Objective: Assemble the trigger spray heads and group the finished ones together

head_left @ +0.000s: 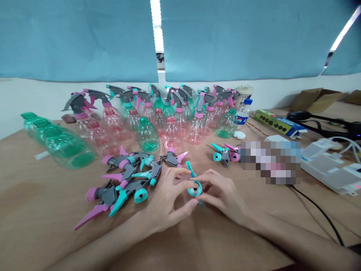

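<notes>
In front of me a spray trigger head (pixel 194 193) has its teal collar opening turned up toward me, with its teal trigger pointing away. My left hand (pixel 168 197) pinches it from the left, the index fingertip at the collar's opening. From the right, my right hand (pixel 224 192) grips its collar with thumb and fingers. Beside my left hand lies a loose pile of grey trigger heads (pixel 129 174) with pink or teal parts. Two more trigger heads (pixel 225 156) rest beyond my right hand.
Clear green bottles (pixel 148 135) and pink bottles (pixel 172 131) crowd the table's back, several with trigger heads fitted. Green bottles (pixel 67 148) stand at the left. At the right are a pixelated patch, a green-yellow box (pixel 278 123), a white plastic holder (pixel 329 165) and a black cable (pixel 317 209).
</notes>
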`<state>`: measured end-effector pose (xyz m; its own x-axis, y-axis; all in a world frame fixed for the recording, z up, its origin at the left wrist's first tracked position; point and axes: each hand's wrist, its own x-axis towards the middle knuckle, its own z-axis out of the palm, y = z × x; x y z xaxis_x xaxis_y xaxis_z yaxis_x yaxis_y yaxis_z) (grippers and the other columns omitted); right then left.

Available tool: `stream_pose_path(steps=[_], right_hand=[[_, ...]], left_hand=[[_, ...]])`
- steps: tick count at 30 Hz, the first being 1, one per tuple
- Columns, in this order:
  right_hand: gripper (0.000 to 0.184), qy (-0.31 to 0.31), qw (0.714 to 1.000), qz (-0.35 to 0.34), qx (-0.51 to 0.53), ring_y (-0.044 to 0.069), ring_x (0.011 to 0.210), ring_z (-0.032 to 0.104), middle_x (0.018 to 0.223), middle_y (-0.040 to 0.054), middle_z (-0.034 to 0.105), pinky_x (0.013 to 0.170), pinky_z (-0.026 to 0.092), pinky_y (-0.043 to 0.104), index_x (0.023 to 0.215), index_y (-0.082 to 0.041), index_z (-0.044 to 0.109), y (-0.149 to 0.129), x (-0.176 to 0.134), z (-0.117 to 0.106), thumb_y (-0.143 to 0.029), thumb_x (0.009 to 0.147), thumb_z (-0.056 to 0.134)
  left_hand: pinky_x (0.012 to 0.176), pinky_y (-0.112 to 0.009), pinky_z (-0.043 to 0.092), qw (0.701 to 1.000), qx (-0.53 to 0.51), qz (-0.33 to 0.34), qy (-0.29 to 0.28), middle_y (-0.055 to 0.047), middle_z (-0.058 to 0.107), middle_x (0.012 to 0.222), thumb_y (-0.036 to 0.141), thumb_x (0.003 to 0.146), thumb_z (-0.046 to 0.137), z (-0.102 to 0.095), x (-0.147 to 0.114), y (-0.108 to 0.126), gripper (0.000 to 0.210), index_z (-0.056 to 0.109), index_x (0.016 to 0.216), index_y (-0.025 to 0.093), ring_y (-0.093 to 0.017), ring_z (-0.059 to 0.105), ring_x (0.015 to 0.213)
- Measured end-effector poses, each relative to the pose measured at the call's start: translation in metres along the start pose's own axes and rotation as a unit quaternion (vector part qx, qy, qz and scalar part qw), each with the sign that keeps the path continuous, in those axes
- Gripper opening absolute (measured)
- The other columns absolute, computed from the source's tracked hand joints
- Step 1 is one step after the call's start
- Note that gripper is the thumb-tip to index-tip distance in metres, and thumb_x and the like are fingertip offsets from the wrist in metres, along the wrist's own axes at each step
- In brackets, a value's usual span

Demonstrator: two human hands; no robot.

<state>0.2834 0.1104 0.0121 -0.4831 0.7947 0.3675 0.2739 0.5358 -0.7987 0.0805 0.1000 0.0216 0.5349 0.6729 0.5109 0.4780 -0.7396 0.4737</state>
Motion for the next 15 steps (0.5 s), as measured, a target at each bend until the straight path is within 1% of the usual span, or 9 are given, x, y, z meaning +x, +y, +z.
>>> stream_pose_path(steps=[3,5,7,9,12,15], right_hand=[[0.022,-0.009,1.0,-0.004,-0.009,0.014,0.074,0.058,0.087,0.0023,0.057,0.061,0.053,0.024,0.105,-0.022,0.06,0.0007,-0.0012,0.0011,-0.034,0.086,0.06],[0.023,-0.013,1.0,-0.001,-0.006,0.014,0.073,0.058,0.085,0.0025,0.056,0.061,0.054,0.025,0.106,-0.022,0.06,0.0029,-0.0025,0.0025,-0.035,0.086,0.06],[0.026,-0.017,1.0,-0.004,-0.003,0.014,0.073,0.058,0.085,0.0028,0.056,0.062,0.055,0.026,0.107,-0.021,0.06,0.0051,-0.0034,0.0038,-0.037,0.087,0.059],[0.027,-0.021,1.0,-0.007,-0.005,0.015,0.073,0.059,0.087,0.0039,0.057,0.065,0.056,0.028,0.108,-0.021,0.061,0.0056,-0.0037,0.0044,-0.038,0.087,0.058],[0.027,-0.026,0.999,-0.015,-0.013,0.015,0.077,0.059,0.092,0.0051,0.06,0.068,0.056,0.03,0.109,-0.022,0.061,0.0028,-0.0034,0.0037,-0.038,0.087,0.058],[0.03,-0.019,0.999,-0.025,-0.02,0.015,0.077,0.059,0.092,0.0045,0.061,0.067,0.056,0.029,0.112,-0.024,0.06,-0.0015,-0.0035,0.0015,-0.037,0.086,0.06]], left_hand=[[0.09,-0.043,0.045,1.0,0.015,0.024,-0.002,-0.011,0.05,0.117,0.023,0.083,0.055,-0.0004,0.0002,0.0008,0.02,0.06,0.103,0.021,-0.025,0.048,0.109],[0.089,-0.043,0.046,0.997,0.05,0.064,0.001,-0.011,0.053,0.115,0.021,0.082,0.057,-0.0004,-0.0006,0.0018,0.02,0.06,0.102,0.02,-0.025,0.05,0.106],[0.084,-0.041,0.047,0.99,0.089,0.11,0.016,-0.011,0.057,0.111,0.018,0.081,0.058,0.0,-0.0019,0.0023,0.021,0.06,0.102,0.02,-0.024,0.053,0.101],[0.08,-0.038,0.049,0.983,0.117,0.138,0.045,-0.011,0.059,0.107,0.017,0.081,0.058,0.0008,-0.0032,0.0018,0.017,0.062,0.098,0.019,-0.023,0.054,0.095],[0.078,-0.038,0.048,0.979,0.122,0.144,0.083,-0.01,0.06,0.103,0.016,0.081,0.057,0.0013,-0.0049,-0.0004,0.014,0.064,0.093,0.02,-0.022,0.055,0.092],[0.076,-0.039,0.048,0.983,0.081,0.131,0.101,-0.008,0.057,0.1,0.02,0.082,0.054,-0.0002,-0.0065,-0.0033,0.018,0.066,0.096,0.023,-0.022,0.053,0.09]])
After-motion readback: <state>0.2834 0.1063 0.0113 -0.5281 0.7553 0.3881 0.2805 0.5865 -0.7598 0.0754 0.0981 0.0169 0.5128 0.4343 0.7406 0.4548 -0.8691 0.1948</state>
